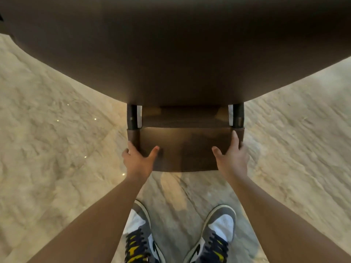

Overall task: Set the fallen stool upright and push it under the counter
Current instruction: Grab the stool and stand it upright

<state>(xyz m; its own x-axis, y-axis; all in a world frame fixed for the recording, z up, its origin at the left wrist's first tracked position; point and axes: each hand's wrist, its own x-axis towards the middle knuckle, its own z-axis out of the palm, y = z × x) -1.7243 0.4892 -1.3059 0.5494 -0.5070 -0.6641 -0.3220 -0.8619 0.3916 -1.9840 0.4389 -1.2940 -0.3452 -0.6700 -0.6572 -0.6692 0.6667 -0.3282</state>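
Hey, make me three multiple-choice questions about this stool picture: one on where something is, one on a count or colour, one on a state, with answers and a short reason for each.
1. Where does the stool's seat sit relative to the counter?
A. Partly beneath its edge
B. Far off to the left
C. On top of it

2. How many hands grip the stool's backrest?
A. None
B. One
C. Two

3. What state is the stool in?
A. Lying on its side
B. Upright
C. Upside down

Answers:
1. A, the seat disappears under the dark counter edge.
2. C, the left hand and right hand each hold one end of the backrest.
3. B, its two dark posts rise from below to the backrest, and the backrest is on top, nearest the camera.
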